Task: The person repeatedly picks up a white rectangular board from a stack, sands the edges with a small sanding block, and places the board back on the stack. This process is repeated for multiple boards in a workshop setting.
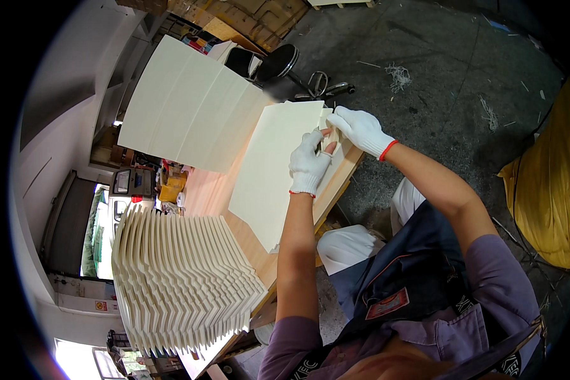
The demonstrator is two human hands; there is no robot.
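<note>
Cream rectangular card sheets lie stacked on the wooden table, their far right corner under my gloved hands. My left hand pinches the top sheet's edge, and my right hand is curled closed on the same corner, touching the left.

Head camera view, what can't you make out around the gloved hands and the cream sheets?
- Small pale piece between the left hand and right hand: the gloved fingers cover most of it, so its shape is unclear.
- Wooden table: mostly hidden under the cream sheet.
- Fanned stack of folded sheets: its base merges into the dark fisheye rim.
- Scissors on the floor: small and bent by the lens.
</note>
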